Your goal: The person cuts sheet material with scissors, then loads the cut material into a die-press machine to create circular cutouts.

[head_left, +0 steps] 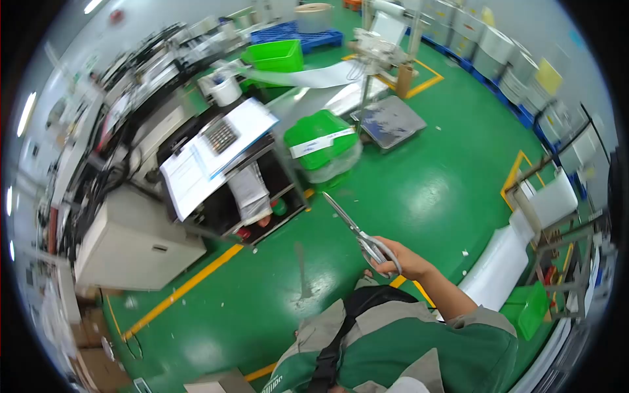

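My right hand (409,263) is closed around the grey handles of a pair of metal scissors (350,223). The long blades point up and to the left, over the green floor, and look closed together. My left hand does not show clearly anywhere in the view. Beyond the blades stands a small metal cart (288,196), its top covered with papers (187,180) and a calculator (221,135). A crumpled grey bag (249,191) hangs or lies at the cart's front.
Behind the cart is a bin with a green lid (321,139), beside a dark platform (391,123). A pale cabinet (141,245) stands left. White sheet material (495,268) and a green bin (526,308) are at right. Large rolls (493,52) line the back on blue pallets.
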`<state>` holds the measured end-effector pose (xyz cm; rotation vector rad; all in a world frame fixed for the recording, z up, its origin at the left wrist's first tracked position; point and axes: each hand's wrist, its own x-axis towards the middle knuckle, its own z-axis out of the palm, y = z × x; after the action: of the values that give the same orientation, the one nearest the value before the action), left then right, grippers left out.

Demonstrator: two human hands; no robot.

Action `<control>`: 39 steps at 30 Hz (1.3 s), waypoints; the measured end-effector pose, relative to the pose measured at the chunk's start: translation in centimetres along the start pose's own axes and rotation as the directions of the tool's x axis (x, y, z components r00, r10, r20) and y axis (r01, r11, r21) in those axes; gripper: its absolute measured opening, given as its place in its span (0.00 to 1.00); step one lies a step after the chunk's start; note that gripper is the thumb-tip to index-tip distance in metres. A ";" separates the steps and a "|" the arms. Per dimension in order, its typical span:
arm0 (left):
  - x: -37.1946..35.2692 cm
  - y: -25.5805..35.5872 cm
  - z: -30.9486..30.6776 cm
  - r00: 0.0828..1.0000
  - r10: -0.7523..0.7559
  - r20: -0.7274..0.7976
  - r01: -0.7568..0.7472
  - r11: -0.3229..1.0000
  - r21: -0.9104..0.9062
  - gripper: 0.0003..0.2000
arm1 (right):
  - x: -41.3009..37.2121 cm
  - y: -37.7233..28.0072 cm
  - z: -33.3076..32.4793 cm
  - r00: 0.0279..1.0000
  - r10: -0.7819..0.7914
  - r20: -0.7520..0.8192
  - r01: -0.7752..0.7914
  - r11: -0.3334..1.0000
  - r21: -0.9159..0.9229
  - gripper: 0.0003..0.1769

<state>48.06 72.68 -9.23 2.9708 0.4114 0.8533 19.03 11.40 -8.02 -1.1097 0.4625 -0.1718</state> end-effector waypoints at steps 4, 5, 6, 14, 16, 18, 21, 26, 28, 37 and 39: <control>-12.0 22.7 6.2 0.818 0.487 0.307 -0.375 0.856 -0.356 0.16 | -2.6 -1.0 -13.0 0.997 -0.021 -0.077 0.017 0.999 -0.052 0.33; -14.9 27.9 6.8 0.702 0.592 0.395 -0.420 0.792 -0.443 0.15 | -3.1 -1.4 -15.5 0.997 0.002 -0.071 -0.004 1.000 -0.020 0.33; -17.5 33.0 7.3 0.566 0.674 0.475 -0.436 0.733 -0.522 0.15 | -3.4 -1.7 -17.7 0.998 0.020 -0.064 -0.019 1.000 0.008 0.33; -35.7 68.6 10.6 -0.385 0.591 0.708 -0.644 0.378 -0.665 0.15 | -5.0 -2.1 -39.3 0.990 0.071 -0.120 -0.106 0.943 -0.316 0.23; -38.5 78.0 9.0 -0.457 0.475 0.752 -0.738 0.269 -0.619 0.15 | -7.0 -4.6 -45.8 0.959 0.134 -0.250 -0.206 0.936 -0.286 0.25; -41.7 88.8 6.1 -0.472 0.387 0.792 -0.818 0.143 -0.557 0.16 | -10.6 -7.6 -50.7 0.873 0.163 -0.461 -0.229 0.969 -0.092 0.25; -52.3 105.9 12.5 -0.445 0.543 0.712 -0.844 0.012 -0.536 0.20 | -17.0 -10.9 -53.7 0.703 0.159 -0.693 -0.110 0.987 0.114 0.26; -78.2 139.3 -1.8 -0.529 0.849 0.000 -0.408 -0.254 -0.877 0.16 | -25.1 -12.2 -56.3 0.523 0.401 -0.752 -0.086 0.903 0.421 0.19; -88.7 147.0 -11.7 -0.429 0.887 -0.172 -0.195 -0.277 -0.941 0.15 | -27.0 -10.6 -61.5 0.458 0.527 -0.715 -0.026 0.813 0.582 0.23; -113.7 155.0 -18.7 -0.927 0.352 0.131 -0.287 -0.440 -0.851 0.22 | -34.3 -23.3 -103.4 0.111 0.258 -0.960 0.419 0.864 0.280 0.31; -114.7 156.2 -18.5 -0.834 0.429 0.346 -0.471 -0.228 -0.852 0.21 | -36.0 -26.1 -113.7 0.081 0.163 -0.983 0.412 0.893 0.182 0.34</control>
<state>-16.89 -108.55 -38.12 1.8466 -2.4835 -1.5376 -60.77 -80.63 -16.13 -0.3717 1.5276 -1.2533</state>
